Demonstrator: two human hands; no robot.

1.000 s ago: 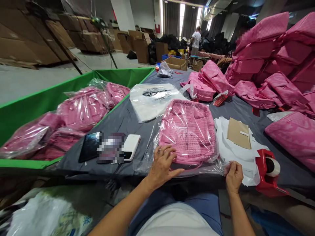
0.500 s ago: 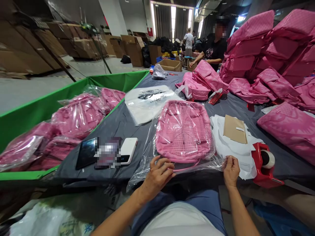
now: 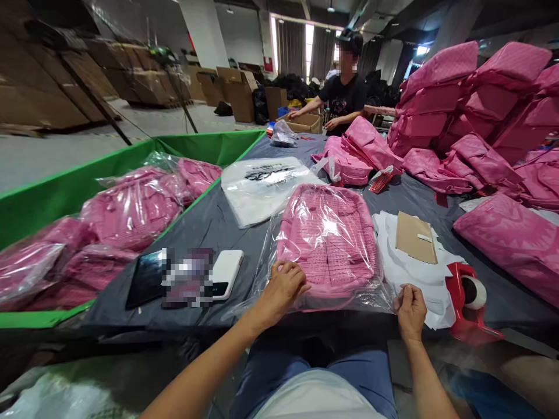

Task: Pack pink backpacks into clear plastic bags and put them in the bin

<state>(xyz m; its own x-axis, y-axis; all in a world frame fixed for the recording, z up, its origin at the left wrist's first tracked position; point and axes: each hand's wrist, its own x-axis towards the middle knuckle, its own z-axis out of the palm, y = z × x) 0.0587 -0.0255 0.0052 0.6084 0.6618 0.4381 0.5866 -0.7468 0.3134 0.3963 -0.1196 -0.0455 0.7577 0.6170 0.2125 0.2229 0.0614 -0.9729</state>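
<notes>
Far L of frame: green bin (image 3: 209,143) w/ bagged pink pks (image 3: 135,203). Lwr L: dark phone (image 3: 145,280), then white device (image 3: 227,272) w/ small display, both on dark table (image 3: 201,227). L of ctr: white printed bag (image 3: 266,195), flat. Below ctr: L hand (image 3: 283,291), fingers bent on clear bag (image 3: 373,297), lwr L part; can't tell if gripping. Pink backpack (image 3: 327,244) lies inside it, approx. mid-frame. Upper ctr: co-worker (image 3: 347,96), blk top, arm out near cardboard box (image 3: 311,123). Lwr R of ctr: R hand (image 3: 410,308), fingertips pinching bag's lwr R corner, well apart from L hand. Beside: white sheets (image 3: 391,250), brown card (image 3: 414,235) on top; red tape dispenser (image 3: 458,291). Upper R: piled pink bags (image 3: 476,96).
</notes>
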